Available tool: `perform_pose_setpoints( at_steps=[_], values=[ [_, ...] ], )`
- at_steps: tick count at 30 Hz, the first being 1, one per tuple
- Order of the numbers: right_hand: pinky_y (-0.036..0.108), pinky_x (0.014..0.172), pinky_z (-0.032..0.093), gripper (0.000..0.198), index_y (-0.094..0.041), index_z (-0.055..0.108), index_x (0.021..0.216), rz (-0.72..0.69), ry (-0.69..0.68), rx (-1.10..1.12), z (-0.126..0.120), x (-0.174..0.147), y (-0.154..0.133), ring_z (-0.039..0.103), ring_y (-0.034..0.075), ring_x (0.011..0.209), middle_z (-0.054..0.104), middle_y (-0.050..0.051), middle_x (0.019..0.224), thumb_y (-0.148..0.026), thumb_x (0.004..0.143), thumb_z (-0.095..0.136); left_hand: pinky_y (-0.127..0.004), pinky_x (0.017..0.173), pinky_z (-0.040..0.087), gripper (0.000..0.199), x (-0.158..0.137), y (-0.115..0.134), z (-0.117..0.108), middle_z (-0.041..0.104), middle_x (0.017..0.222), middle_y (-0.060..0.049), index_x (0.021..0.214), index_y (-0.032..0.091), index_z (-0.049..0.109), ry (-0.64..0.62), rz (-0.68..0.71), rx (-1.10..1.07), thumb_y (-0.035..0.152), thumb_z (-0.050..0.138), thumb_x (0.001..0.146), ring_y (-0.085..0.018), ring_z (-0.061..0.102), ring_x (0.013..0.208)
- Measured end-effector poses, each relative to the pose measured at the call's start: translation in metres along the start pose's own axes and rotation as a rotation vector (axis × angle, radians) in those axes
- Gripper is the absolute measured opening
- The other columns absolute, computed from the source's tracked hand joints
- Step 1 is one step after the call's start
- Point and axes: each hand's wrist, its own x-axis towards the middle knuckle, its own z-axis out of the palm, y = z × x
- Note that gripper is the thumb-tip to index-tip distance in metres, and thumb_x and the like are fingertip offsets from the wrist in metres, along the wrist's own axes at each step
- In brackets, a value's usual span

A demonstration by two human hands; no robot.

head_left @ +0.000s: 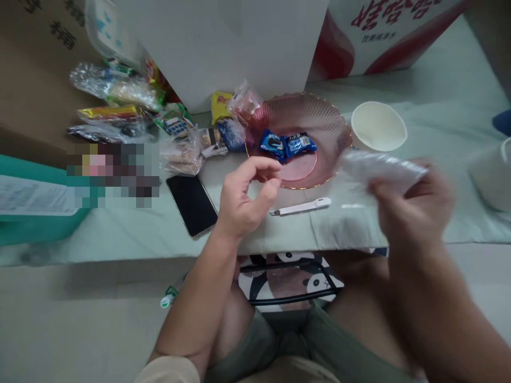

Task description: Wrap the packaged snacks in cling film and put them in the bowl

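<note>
My right hand [417, 205], blurred by motion, pinches a crumpled clear plastic bag [383, 166] beside the plate's right edge. Whether anything is inside the bag I cannot make out. My left hand [251, 197] hovers at the front left rim of a pink ribbed glass plate [319, 114], fingers curved with a gap to the thumb and nothing between them. Two small blue snack packets [299, 143] lie on the plate. In front of it rests a white utility knife [301, 207], its tip near my left thumb.
Behind my left hand lies a black phone [192, 205]. Wrapped snacks [178, 151] are heaped at the left, by a teal container [43, 229]. An off-white bowl [378, 126] stands right of the plate, and a white cup [493, 175] farther right. Large boxes [239, 48] line the back.
</note>
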Motion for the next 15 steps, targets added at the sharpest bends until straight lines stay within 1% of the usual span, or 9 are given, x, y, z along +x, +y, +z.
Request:
perform_pose_setpoints(
  at_steps=[2, 3, 4, 6, 7, 9, 11, 13, 15],
  values=[
    [0.034, 0.06, 0.032, 0.02, -0.022, 0.057, 0.067, -0.09, 0.135, -0.287, -0.011, 0.033, -0.008, 0.055, 0.01, 0.07, 0.061, -0.004, 0.068, -0.026, 0.076, 0.074, -0.031, 0.077, 0.054, 0.012, 0.003, -0.001, -0.005, 0.073, 0.087, -0.003, 0.092, 0.02, 0.07, 0.036, 0.002, -0.006, 0.03, 0.063, 0.092, -0.015, 0.067, 0.078],
    [0.038, 0.063, 0.031, 0.024, -0.018, 0.055, 0.062, -0.128, 0.137, -0.466, -0.014, 0.052, -0.011, 0.062, 0.013, 0.081, 0.068, -0.004, 0.075, -0.032, 0.077, 0.069, -0.03, 0.077, 0.054, 0.012, 0.004, -0.002, -0.006, 0.074, 0.087, -0.003, 0.089, 0.02, 0.07, 0.041, 0.0, -0.009, 0.029, 0.063, 0.092, -0.015, 0.067, 0.078],
    [0.043, 0.068, 0.029, 0.036, -0.013, 0.053, 0.059, -0.116, 0.021, -0.645, -0.014, 0.072, -0.014, 0.065, 0.019, 0.093, 0.075, -0.005, 0.09, -0.039, 0.082, 0.059, -0.03, 0.077, 0.054, 0.012, 0.005, -0.002, -0.008, 0.074, 0.086, -0.003, 0.087, 0.02, 0.07, 0.042, -0.003, -0.006, 0.027, 0.062, 0.092, -0.015, 0.067, 0.078],
    [0.048, 0.069, 0.028, 0.049, -0.007, 0.053, 0.055, -0.083, -0.21, -0.95, -0.009, 0.11, -0.011, 0.066, 0.025, 0.105, 0.076, -0.001, 0.112, -0.044, 0.088, 0.045, -0.03, 0.075, 0.054, 0.012, 0.006, -0.004, -0.01, 0.073, 0.081, -0.002, 0.084, 0.019, 0.069, 0.027, 0.002, 0.024, 0.025, 0.062, 0.091, -0.015, 0.066, 0.075],
    [0.046, 0.068, 0.03, 0.045, -0.007, 0.058, 0.058, -0.046, -0.311, -1.105, -0.004, 0.127, -0.006, 0.067, 0.024, 0.109, 0.075, 0.001, 0.119, -0.039, 0.088, 0.048, -0.03, 0.073, 0.053, 0.012, 0.006, -0.005, -0.011, 0.073, 0.079, -0.002, 0.082, 0.019, 0.069, 0.017, 0.01, 0.053, 0.025, 0.062, 0.09, -0.015, 0.066, 0.074],
    [0.037, 0.065, 0.032, 0.017, -0.01, 0.068, 0.07, 0.083, -0.47, -1.334, 0.009, 0.153, 0.009, 0.069, 0.021, 0.104, 0.076, 0.013, 0.117, -0.024, 0.078, 0.072, -0.029, 0.071, 0.052, 0.013, 0.006, -0.008, -0.013, 0.072, 0.075, -0.002, 0.08, 0.019, 0.069, 0.003, 0.028, 0.115, 0.024, 0.061, 0.09, -0.014, 0.065, 0.071],
    [0.033, 0.063, 0.028, 0.012, -0.009, 0.067, 0.069, 0.179, -0.612, -1.363, 0.02, 0.169, 0.025, 0.066, 0.013, 0.084, 0.077, 0.013, 0.102, -0.014, 0.073, 0.078, -0.029, 0.068, 0.052, 0.015, 0.006, -0.009, -0.015, 0.071, 0.073, -0.001, 0.078, 0.019, 0.068, 0.003, 0.034, 0.154, 0.024, 0.061, 0.09, -0.014, 0.064, 0.069],
    [0.03, 0.06, 0.025, 0.022, -0.01, 0.061, 0.057, 0.249, -0.694, -1.146, 0.025, 0.176, 0.036, 0.052, 0.005, 0.062, 0.072, 0.004, 0.076, -0.006, 0.074, 0.074, -0.028, 0.067, 0.051, 0.018, 0.007, -0.009, -0.016, 0.071, 0.071, -0.001, 0.076, 0.019, 0.067, 0.008, 0.033, 0.166, 0.024, 0.059, 0.091, -0.013, 0.064, 0.067],
    [0.027, 0.057, 0.025, 0.028, -0.01, 0.058, 0.049, 0.221, -0.644, -0.858, 0.026, 0.176, 0.041, 0.042, 0.002, 0.05, 0.061, -0.003, 0.057, 0.002, 0.069, 0.073, -0.028, 0.066, 0.051, 0.019, 0.008, -0.008, -0.016, 0.071, 0.07, -0.001, 0.076, 0.019, 0.067, 0.005, 0.034, 0.173, 0.024, 0.059, 0.092, -0.013, 0.064, 0.067]
  ],
)
